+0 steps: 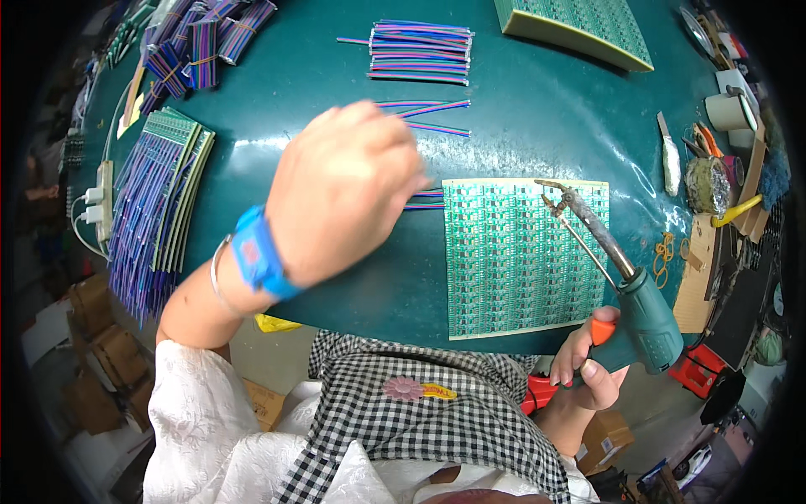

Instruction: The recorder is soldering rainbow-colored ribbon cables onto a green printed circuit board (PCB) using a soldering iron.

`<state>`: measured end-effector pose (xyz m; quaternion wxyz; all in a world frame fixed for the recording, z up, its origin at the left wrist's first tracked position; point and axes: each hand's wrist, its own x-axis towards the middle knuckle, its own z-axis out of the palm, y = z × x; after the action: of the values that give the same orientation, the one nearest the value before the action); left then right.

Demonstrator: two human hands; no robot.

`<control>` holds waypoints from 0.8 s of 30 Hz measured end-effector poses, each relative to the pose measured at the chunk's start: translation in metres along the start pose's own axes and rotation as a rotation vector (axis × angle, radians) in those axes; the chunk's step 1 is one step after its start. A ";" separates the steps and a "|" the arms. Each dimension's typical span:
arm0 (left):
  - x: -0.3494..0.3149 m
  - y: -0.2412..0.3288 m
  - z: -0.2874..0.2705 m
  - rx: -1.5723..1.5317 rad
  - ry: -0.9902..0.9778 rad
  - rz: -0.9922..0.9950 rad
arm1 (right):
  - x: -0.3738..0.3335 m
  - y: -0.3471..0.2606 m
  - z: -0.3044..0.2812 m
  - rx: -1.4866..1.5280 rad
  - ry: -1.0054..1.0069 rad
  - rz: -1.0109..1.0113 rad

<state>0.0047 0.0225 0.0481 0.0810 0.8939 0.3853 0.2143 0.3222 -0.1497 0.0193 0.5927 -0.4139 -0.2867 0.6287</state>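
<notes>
My right hand (588, 363) is wrapped round the handle of a green soldering gun (651, 323) with an orange trigger. Its metal tip reaches over the upper right of a green circuit board panel (525, 260), which lies flat near the table's front edge. Blurred by motion, my left hand (348, 189) is above the table to the left of the panel. Its fingers are curled, and what they hold, if anything, is hidden. Short coloured wires (426, 200) run from the panel's left edge toward this hand. Beyond it lie a few loose wires (437, 107).
A row of wires (420, 52) lies at the back, with bundled wires (203, 55) at the far left. Wired boards (164, 202) are stacked at left beside a power strip (104, 202). More panels (579, 34) stand back right. A knife (669, 155) and rubber bands (663, 252) lie right.
</notes>
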 end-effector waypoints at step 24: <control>-0.011 0.000 0.024 -0.326 0.021 -0.112 | -0.020 -0.013 0.037 -0.147 0.211 0.314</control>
<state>0.0090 0.0148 0.0232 0.2327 0.8436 0.3956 0.2787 0.2964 -0.1627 0.0522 0.4825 -0.5592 -0.1999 0.6438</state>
